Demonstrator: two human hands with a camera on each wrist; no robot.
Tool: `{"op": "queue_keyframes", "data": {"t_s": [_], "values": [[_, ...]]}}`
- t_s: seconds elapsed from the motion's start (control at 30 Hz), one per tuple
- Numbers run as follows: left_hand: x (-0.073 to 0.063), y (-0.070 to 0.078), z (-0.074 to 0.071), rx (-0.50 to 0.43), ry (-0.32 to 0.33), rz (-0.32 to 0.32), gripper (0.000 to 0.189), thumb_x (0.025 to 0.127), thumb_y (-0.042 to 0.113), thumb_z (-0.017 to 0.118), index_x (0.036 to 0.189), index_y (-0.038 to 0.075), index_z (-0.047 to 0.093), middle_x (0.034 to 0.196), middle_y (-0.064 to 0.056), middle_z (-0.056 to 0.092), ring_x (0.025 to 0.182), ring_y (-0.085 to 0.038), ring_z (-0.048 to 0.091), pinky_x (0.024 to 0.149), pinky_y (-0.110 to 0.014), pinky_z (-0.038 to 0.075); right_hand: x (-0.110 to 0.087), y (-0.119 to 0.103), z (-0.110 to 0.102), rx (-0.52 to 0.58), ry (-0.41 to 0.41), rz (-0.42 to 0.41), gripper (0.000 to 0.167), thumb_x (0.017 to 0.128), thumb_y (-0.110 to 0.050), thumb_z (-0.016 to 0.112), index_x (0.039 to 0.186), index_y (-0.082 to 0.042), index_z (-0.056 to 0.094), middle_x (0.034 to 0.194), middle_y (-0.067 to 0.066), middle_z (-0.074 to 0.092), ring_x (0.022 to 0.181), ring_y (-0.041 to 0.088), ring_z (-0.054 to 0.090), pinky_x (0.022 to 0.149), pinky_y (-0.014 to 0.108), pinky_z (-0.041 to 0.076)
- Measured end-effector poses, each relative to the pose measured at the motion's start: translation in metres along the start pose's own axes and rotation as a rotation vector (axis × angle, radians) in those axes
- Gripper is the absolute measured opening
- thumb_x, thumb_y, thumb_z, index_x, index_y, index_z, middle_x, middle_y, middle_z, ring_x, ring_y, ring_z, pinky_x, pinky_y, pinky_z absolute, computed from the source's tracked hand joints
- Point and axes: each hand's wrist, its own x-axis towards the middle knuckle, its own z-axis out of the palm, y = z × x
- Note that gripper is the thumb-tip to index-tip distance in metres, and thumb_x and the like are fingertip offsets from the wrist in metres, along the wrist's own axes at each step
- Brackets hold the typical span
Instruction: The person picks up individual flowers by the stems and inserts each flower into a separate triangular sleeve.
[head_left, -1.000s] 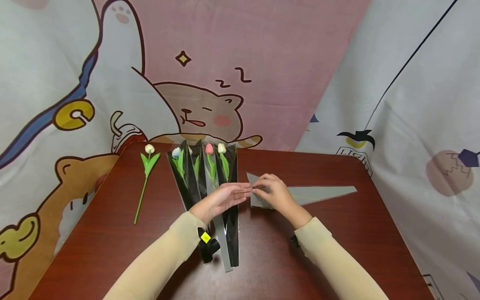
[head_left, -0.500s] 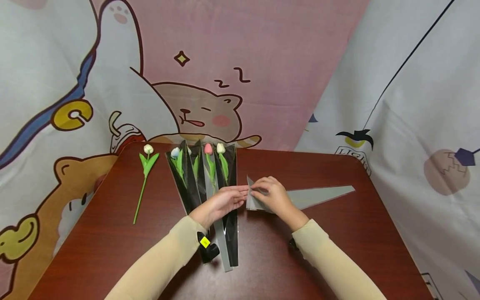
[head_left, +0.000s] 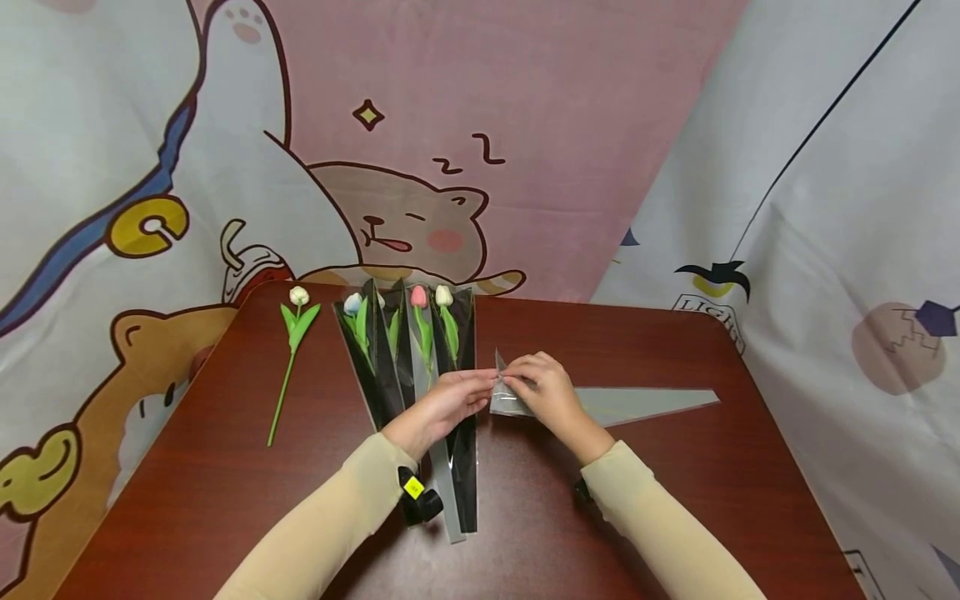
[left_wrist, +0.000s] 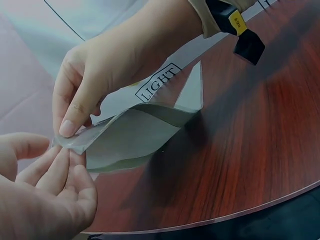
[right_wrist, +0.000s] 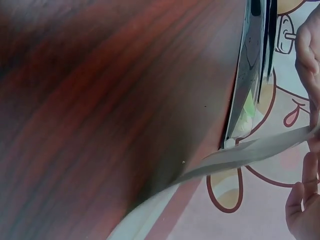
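Observation:
A grey flat tapering wrapping sleeve (head_left: 645, 404) lies across the right half of the table, its narrow end toward the right. My right hand (head_left: 551, 392) pinches the upper edge of its wide end between thumb and fingers. Reaching in from the left, my left hand (head_left: 446, 402) touches that same edge with its fingertips. In the left wrist view the sleeve (left_wrist: 132, 135) gapes at its mouth, and the left thumb (left_wrist: 31, 146) stands apart from the film. The right wrist view shows the grey film (right_wrist: 240, 157) stretching up to the hands at the right border.
Beneath my left forearm, several tulips, including a pink one (head_left: 418, 297), lie in black sleeves (head_left: 465, 467). A single white tulip (head_left: 299, 297) with a green stem lies at the left. A cartoon-print cloth (head_left: 570, 167) hangs behind the brown table (head_left: 225, 517).
The sleeve's narrow end has swung slightly toward me, and its wide end has bent upward more. My left fingers have drawn in closer to my right fingers.

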Motion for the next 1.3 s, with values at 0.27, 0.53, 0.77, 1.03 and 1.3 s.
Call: {"op": "queue_keyframes", "data": {"t_s": [0.27, 0.53, 0.77, 1.03, 1.3], "values": [[0.001, -0.005, 0.004, 0.029, 0.087, 0.066, 0.033, 0.091, 0.007, 0.06, 0.121, -0.007, 0.059, 0.094, -0.003, 0.072, 0.079, -0.005, 0.064, 0.071, -0.02, 0.049, 0.0, -0.002, 0.003, -0.039, 0.033, 0.072, 0.006, 0.079, -0.021, 0.076, 0.085, -0.018, 0.075, 0.088, -0.007, 0.071, 0.08, 0.01, 0.056, 0.069, 0.031, 0.042], [-0.002, -0.001, 0.005, 0.139, 0.216, 0.049, 0.025, 0.088, 0.015, 0.066, 0.108, 0.0, 0.068, 0.072, 0.006, 0.067, 0.063, -0.003, 0.06, 0.058, -0.018, 0.046, 0.001, -0.003, 0.003, -0.006, 0.027, 0.025, 0.004, 0.081, -0.018, 0.074, 0.085, -0.017, 0.074, 0.088, -0.007, 0.07, 0.081, 0.01, 0.056, 0.069, 0.032, 0.041], [-0.002, 0.004, 0.001, 0.277, 0.301, 0.043, 0.017, 0.082, 0.011, 0.066, 0.096, 0.003, 0.071, 0.068, -0.001, 0.069, 0.06, -0.007, 0.064, 0.053, -0.019, 0.045, 0.001, -0.002, 0.002, 0.017, 0.019, 0.018, 0.004, 0.083, -0.016, 0.072, 0.087, -0.016, 0.072, 0.091, -0.005, 0.069, 0.082, 0.011, 0.055, 0.07, 0.032, 0.04], [-0.003, 0.007, 0.0, 0.409, 0.304, 0.069, 0.011, 0.081, 0.01, 0.066, 0.09, 0.004, 0.069, 0.063, 0.0, 0.067, 0.058, -0.009, 0.065, 0.054, -0.024, 0.046, 0.001, -0.001, 0.001, 0.008, -0.036, 0.034, 0.005, 0.089, -0.02, 0.066, 0.09, -0.017, 0.069, 0.093, -0.007, 0.066, 0.083, 0.01, 0.052, 0.071, 0.031, 0.038], [-0.007, 0.012, -0.007, 0.584, 0.326, 0.154, 0.016, 0.077, 0.004, 0.065, 0.092, 0.0, 0.064, 0.068, -0.008, 0.068, 0.055, -0.017, 0.066, 0.061, -0.037, 0.056, 0.002, 0.002, 0.002, 0.02, 0.022, -0.016, 0.003, 0.088, -0.016, 0.067, 0.091, -0.014, 0.068, 0.094, -0.004, 0.065, 0.088, 0.016, 0.05, 0.077, 0.033, 0.039]]}}
